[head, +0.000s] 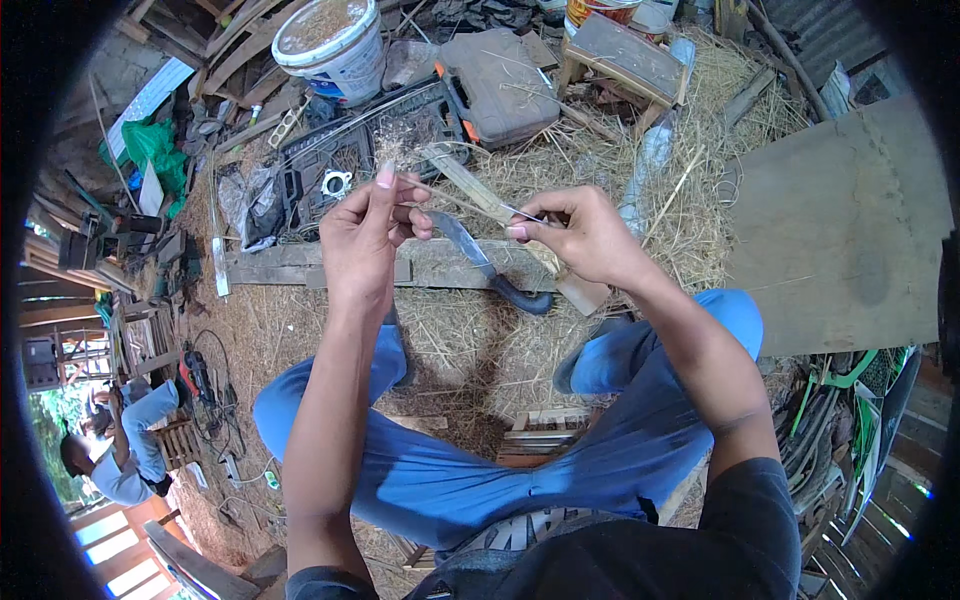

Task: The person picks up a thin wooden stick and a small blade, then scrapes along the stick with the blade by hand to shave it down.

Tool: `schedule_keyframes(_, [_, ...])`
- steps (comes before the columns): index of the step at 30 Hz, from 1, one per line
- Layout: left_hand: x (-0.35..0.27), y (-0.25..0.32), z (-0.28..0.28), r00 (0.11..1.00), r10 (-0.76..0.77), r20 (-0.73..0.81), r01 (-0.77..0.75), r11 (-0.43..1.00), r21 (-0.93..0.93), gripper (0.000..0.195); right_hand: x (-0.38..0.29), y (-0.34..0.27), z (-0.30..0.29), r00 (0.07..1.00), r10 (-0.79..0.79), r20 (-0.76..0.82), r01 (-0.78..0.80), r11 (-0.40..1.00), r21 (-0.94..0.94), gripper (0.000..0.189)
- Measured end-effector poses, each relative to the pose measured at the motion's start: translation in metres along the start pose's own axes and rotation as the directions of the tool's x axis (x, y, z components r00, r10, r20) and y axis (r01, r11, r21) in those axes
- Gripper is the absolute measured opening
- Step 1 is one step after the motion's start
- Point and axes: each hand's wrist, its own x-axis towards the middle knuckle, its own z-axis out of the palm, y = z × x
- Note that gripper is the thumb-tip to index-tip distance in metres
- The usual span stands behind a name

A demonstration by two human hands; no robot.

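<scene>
My left hand is raised, with a thin wooden strip pinched between thumb and fingers. The strip slopes down to my right hand. There, thumb and forefinger close on a small thin blade that meets the strip's far end. Most of the blade's rear part is hidden by the fingers. Below and between the hands lies a bolo knife with a curved blade and dark handle, resting across a wooden plank. A pale wooden slat runs slantwise behind the strip.
Straw and shavings cover the ground. Ahead are an open tool case, a closed dusty case, a white bucket and a small wooden stool. A plywood sheet lies right. Another person sits far left, near a red power tool.
</scene>
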Motion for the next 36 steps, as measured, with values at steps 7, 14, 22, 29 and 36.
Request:
schedule_keyframes(7, [-0.001, 0.005, 0.006, 0.998, -0.024, -0.056, 0.024, 1.0, -0.007, 0.042, 0.003, 0.009, 0.009, 0.997, 0.081, 0.019, -0.083, 0.966, 0.244, 0.019])
schedule_keyframes(14, [-0.003, 0.0, 0.007, 0.997, -0.069, -0.024, 0.07, 0.994, 0.078, 0.04, 0.004, 0.001, 0.01, 0.986, 0.168, -0.004, -0.151, 0.898, 0.413, 0.019])
schedule_keyframes(22, [-0.004, -0.006, 0.016, 0.996, -0.089, 0.014, 0.087, 0.99, 0.115, 0.036, 0.005, 0.0, 0.014, 0.955, 0.297, -0.024, -0.257, 0.86, 0.442, 0.019])
schedule_keyframes(29, [-0.007, -0.014, 0.021, 0.984, -0.149, 0.096, 0.125, 0.968, 0.219, 0.033, 0.008, -0.012, 0.013, 0.946, 0.325, -0.007, -0.289, 0.851, 0.439, 0.02])
schedule_keyframes(36, [-0.016, -0.022, 0.031, 0.94, -0.25, 0.23, 0.231, 0.967, 0.106, 0.024, 0.009, -0.02, 0.014, 0.951, 0.307, -0.031, -0.244, 0.811, 0.531, 0.019])
